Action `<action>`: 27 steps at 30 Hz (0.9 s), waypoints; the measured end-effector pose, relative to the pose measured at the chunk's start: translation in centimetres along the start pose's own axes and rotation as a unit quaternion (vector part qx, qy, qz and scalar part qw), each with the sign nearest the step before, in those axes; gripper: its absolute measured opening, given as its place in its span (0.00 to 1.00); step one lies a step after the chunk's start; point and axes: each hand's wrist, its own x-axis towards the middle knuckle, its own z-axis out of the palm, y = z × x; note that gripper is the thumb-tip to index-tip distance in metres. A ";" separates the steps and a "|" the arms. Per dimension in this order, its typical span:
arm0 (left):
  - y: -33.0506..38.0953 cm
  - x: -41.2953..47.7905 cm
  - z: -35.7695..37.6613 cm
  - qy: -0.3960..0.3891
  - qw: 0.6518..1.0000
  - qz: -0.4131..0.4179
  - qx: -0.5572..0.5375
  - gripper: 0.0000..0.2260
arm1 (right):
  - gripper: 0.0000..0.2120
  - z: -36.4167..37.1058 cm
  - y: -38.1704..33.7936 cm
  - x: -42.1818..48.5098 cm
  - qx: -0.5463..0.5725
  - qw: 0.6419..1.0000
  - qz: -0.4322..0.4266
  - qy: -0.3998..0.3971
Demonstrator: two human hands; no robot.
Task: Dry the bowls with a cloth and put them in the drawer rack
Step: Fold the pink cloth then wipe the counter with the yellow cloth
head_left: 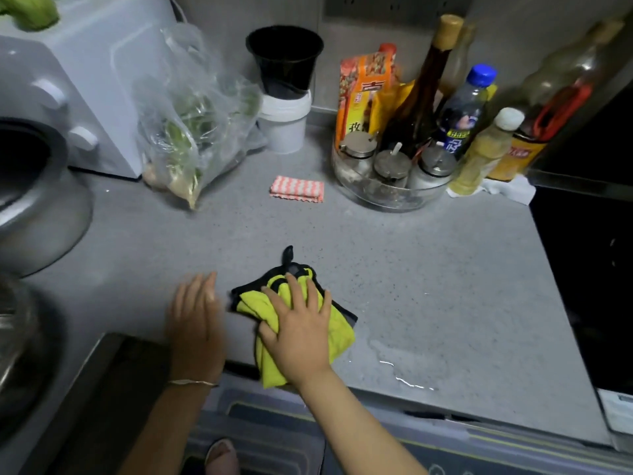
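A yellow cloth point(337, 332) with black trim lies bunched on the grey countertop point(428, 269) near its front edge. My right hand point(298, 330) lies on top of the cloth with fingers spread, the thumb tucked against its left fold. My left hand point(195, 317) rests flat on the counter just left of the cloth, fingers straight and slightly blurred. At the far left, a metal bowl point(37, 214) sits by the sink, and part of a glass bowl point(13, 323) shows below it. No drawer rack is clearly visible.
A bag of greens point(191, 132), a black cup on a white tub point(284, 87), a folded striped rag point(297, 189) and a tray of condiment bottles point(404, 159) stand at the back. A water puddle point(404, 365) lies right of the cloth. A dark stove point(592, 269) borders the right.
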 end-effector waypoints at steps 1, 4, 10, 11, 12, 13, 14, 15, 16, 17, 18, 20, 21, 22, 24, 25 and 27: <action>1.3 -0.1 0.7 -0.008 1.000 0.002 -0.009 0.30 | 0.27 -0.6 1.6 -0.2 -0.002 1.000 0.008 0.002; 6.1 -0.6 2.1 -0.025 0.997 -0.006 -0.068 0.30 | 0.26 -2.0 6.9 -1.4 -0.007 1.000 0.018 0.009; 12.3 -1.6 3.8 -0.044 0.993 -0.004 -0.113 0.30 | 0.24 -5.4 17.3 -3.7 -0.024 0.997 0.044 0.057; 13.0 -1.7 4.1 -0.048 0.992 -0.002 -0.118 0.30 | 0.24 -5.9 18.8 -4.0 -0.023 0.996 0.057 0.059; 13.7 -1.9 4.3 -0.051 0.991 0.002 -0.122 0.29 | 0.24 -6.5 20.3 -4.2 -0.024 0.996 0.072 0.055; 14.2 -2.0 4.6 -0.055 0.991 0.008 -0.125 0.29 | 0.24 -7.0 21.8 -4.3 -0.025 0.994 0.089 0.049; 14.7 -2.1 4.9 -0.058 0.990 0.014 -0.128 0.29 | 0.25 -7.5 23.2 -4.3 -0.025 0.993 0.108 0.045; 15.2 -2.3 5.1 -0.061 0.989 0.017 -0.130 0.29 | 0.27 -8.0 24.5 -4.1 -0.025 0.990 0.129 0.043; 15.5 -2.5 5.2 -0.063 0.989 0.020 -0.133 0.29 | 0.29 -8.5 25.4 -3.8 -0.023 0.987 0.150 0.043; 15.8 -2.8 5.3 -0.067 0.988 0.021 -0.135 0.29 | 0.32 -8.9 26.0 -3.5 -0.019 0.985 0.169 0.043; 16.0 -3.1 5.4 -0.070 0.988 0.022 -0.136 0.29 | 0.33 -9.0 26.3 -3.1 -0.016 0.982 0.182 0.046; 16.0 -3.8 5.4 -0.073 0.988 0.020 -0.136 0.29 | 0.32 -9.2 26.0 -2.5 -0.009 0.978 0.203 0.049; 15.9 -4.1 5.4 -0.075 0.988 0.017 -0.135 0.29 | 0.29 -9.1 25.3 -2.3 -0.001 0.975 0.216 0.046; 15.7 -4.4 5.3 -0.077 0.988 0.014 -0.134 0.30 | 0.26 -8.9 24.3 -2.2 0.009 0.973 0.226 0.038; 15.2 -4.8 5.3 -0.078 0.989 0.008 -0.128 0.30 | 0.22 -8.0 21.6 -2.2 0.022 0.975 0.218 0.027; 14.9 -4.8 5.4 -0.077 0.989 0.007 -0.123 0.30 | 0.21 -7.4 19.9 -2.3 0.031 0.978 0.207 0.023; 14.3 -5.0 5.5 -0.068 0.991 0.002 -0.114 0.29 | 0.21 -6.2 15.7 -2.3 0.041 0.982 0.184 0.020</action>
